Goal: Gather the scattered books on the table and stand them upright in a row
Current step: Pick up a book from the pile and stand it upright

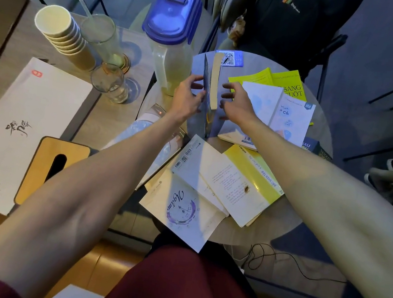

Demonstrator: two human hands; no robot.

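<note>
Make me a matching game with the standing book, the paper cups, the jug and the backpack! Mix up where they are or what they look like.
Things:
1 standing book
2 paper cups
3 jug
4 backpack

Clues:
A on the chair
B has a blue lid
C between the left hand and the right hand
D stacked inside each other

Pairs: 1-C, 2-D, 3-B, 4-A

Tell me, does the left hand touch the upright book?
Touching. The head view shows the left hand's fingers resting directly against the upright book's dark cover, with no gap.
</note>
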